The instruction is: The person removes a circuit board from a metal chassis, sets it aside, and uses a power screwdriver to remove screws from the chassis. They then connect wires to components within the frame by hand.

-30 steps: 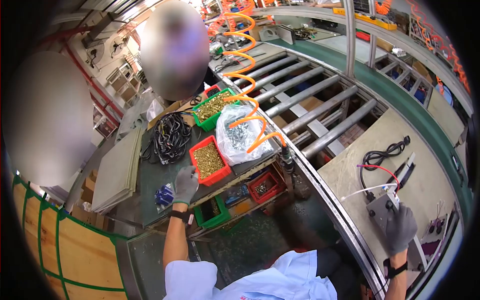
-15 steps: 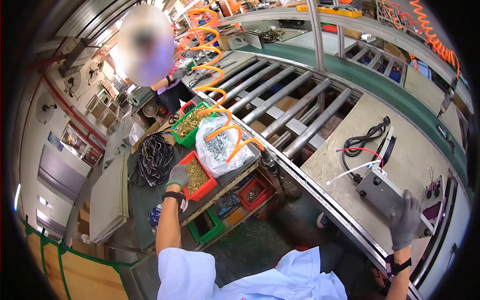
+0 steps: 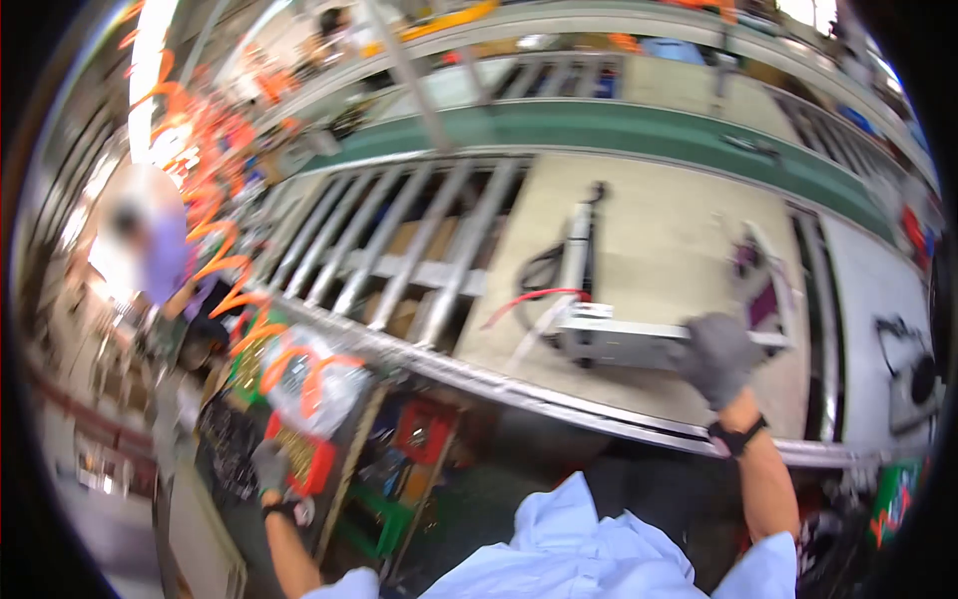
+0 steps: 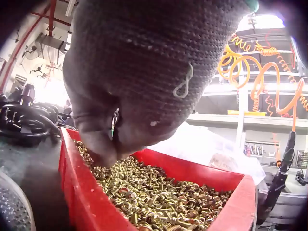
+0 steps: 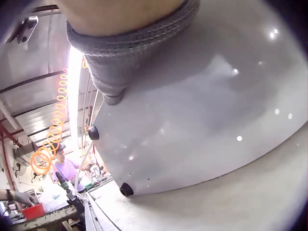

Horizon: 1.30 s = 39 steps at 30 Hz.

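Observation:
My gloved left hand (image 3: 271, 465) is at the red bin (image 3: 317, 469) of small brass-coloured screws (image 4: 159, 192). The left wrist view shows its thumb and fingers (image 4: 103, 149) bent together, their tips at the pile; what lies between the tips is mostly hidden. Across the rail, my gloved right hand (image 3: 717, 359) grips the right part of a grey metal case (image 3: 629, 344) on the pale board. The right wrist view has a broad face of the case (image 5: 192, 130) with black feet, one gloved fingertip bent over its edge. Red and white wires stick out at the left end.
A clear bag (image 3: 324, 384) lies beside the red bin, with black cables (image 3: 228, 439) to its left. An orange coiled hose (image 3: 225, 265) hangs above. Metal rollers (image 3: 399, 245) adjoin the pale board (image 3: 639, 220). A purple-marked part (image 3: 763, 304) lies behind my right hand.
The head view has swung right, towards the board. My right hand has gone from loosely spread fingers on the case to bent ones. My left hand remains at the red bin.

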Motion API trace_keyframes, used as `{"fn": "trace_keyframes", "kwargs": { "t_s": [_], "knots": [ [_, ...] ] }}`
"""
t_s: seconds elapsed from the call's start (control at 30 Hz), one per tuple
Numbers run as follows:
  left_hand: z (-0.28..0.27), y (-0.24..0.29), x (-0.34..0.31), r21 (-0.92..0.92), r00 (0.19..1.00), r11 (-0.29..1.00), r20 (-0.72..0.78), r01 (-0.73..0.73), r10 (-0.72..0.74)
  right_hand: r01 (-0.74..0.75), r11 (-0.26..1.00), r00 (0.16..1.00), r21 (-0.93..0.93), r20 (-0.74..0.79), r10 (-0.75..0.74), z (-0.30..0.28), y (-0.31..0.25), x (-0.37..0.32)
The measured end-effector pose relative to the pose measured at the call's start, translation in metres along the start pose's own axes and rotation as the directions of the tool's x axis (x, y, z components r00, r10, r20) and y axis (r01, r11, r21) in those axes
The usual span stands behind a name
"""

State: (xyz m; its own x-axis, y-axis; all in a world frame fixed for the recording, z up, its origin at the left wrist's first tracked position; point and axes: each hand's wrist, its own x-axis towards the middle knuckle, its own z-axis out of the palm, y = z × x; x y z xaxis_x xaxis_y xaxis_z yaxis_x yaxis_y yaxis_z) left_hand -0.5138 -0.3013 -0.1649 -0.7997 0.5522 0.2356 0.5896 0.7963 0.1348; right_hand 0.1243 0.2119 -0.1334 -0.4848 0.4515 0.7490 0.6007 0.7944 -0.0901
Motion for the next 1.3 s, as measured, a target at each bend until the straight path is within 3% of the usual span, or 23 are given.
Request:
{"fn": "trace_keyframes", "kwargs": {
  "t_s": [0.07,0.17,0.27,0.4,0.5,0.57,0.6,0.67,0.73,0.77,0.8,0.83,0.87,0.9,0.93,0.97,1.0,1.1,1.2,1.3],
  "knots": [
    [0.015,-0.019,0.004,0.053,0.998,0.998,-0.038,-0.041,0.043,-0.013,1.0,1.0,-0.023,0.006,0.013,0.005,-0.001,-0.002],
    [0.015,-0.005,0.003,-0.062,0.993,0.997,-0.104,0.044,-0.05,-0.07,0.997,0.988,-0.028,0.133,0.073,-0.007,-0.007,0.003],
    [0.01,0.001,-0.003,-0.143,0.985,0.985,-0.126,0.1,-0.118,-0.079,0.997,0.987,0.002,0.137,0.078,-0.022,-0.002,0.0],
    [0.016,-0.02,-0.005,-0.208,0.984,0.973,-0.121,0.103,-0.13,-0.148,0.98,0.982,-0.133,0.095,0.161,-0.048,0.027,-0.02],
    [-0.022,0.033,-0.028,-0.315,0.981,0.935,-0.055,0.159,-0.186,-0.195,0.964,0.963,-0.181,0.15,0.223,-0.056,0.037,-0.028],
    [-0.032,0.051,-0.039,-0.339,0.987,0.936,-0.097,0.09,-0.13,-0.215,0.961,0.96,-0.176,0.144,0.241,-0.053,0.036,-0.03],
    [-0.054,0.099,-0.051,-0.373,0.989,0.926,-0.103,0.062,-0.108,-0.224,0.958,0.96,-0.177,0.131,0.248,-0.053,0.035,-0.031],
    [-0.114,0.231,-0.112,-0.466,0.985,0.879,0.17,0.103,-0.026,-0.232,0.957,0.961,-0.172,0.112,0.253,-0.052,0.03,-0.032],
    [-0.093,0.316,-0.131,-0.762,0.98,0.647,0.136,0.008,0.148,-0.237,0.958,0.961,-0.162,0.103,0.256,-0.05,0.028,-0.032],
    [-0.11,0.391,-0.15,-0.76,0.95,0.626,0.296,0.174,0.096,-0.238,0.959,0.962,-0.155,0.099,0.255,-0.05,0.028,-0.032],
    [-0.066,0.403,-0.15,-0.855,0.929,0.515,0.235,0.058,0.285,-0.226,0.963,0.961,-0.146,0.126,0.245,-0.051,0.029,-0.032],
    [-0.053,0.442,-0.154,-0.88,0.841,0.464,0.327,0.104,0.431,-0.217,0.966,0.959,-0.137,0.152,0.237,-0.053,0.03,-0.033],
    [-0.035,0.48,-0.157,-0.866,0.728,0.491,0.396,0.094,0.559,-0.21,0.969,0.957,-0.128,0.177,0.231,-0.055,0.03,-0.033],
    [-0.007,0.513,-0.163,-0.861,0.65,0.506,0.355,-0.054,0.672,-0.195,0.974,0.962,-0.114,0.172,0.213,-0.059,0.032,-0.033],
    [0.01,0.548,-0.168,-0.852,0.535,0.432,0.228,-0.295,0.814,-0.182,0.978,0.966,-0.103,0.165,0.198,-0.065,0.034,-0.034],
    [0.035,0.579,-0.176,-0.868,0.49,0.326,0.112,-0.376,0.864,-0.174,0.98,0.969,-0.096,0.158,0.187,-0.072,0.035,-0.036],
    [0.057,0.604,-0.182,-0.87,0.432,0.212,-0.002,-0.446,0.902,-0.193,0.972,0.966,-0.133,0.15,0.212,-0.082,0.036,-0.038],
    [0.093,0.649,-0.192,-0.795,0.358,0.177,-0.053,-0.58,0.932,-0.291,0.936,0.936,-0.196,0.143,0.321,-0.121,0.04,-0.054],
    [0.099,0.657,-0.192,-0.76,0.336,0.206,-0.017,-0.616,0.942,-0.348,0.892,0.91,-0.288,0.124,0.395,-0.163,0.062,-0.098],
    [0.098,0.654,-0.189,-0.815,0.368,0.184,-0.038,-0.549,0.929,-0.451,0.749,0.791,-0.486,0.171,0.587,-0.214,0.1,-0.156]
  ]
}}
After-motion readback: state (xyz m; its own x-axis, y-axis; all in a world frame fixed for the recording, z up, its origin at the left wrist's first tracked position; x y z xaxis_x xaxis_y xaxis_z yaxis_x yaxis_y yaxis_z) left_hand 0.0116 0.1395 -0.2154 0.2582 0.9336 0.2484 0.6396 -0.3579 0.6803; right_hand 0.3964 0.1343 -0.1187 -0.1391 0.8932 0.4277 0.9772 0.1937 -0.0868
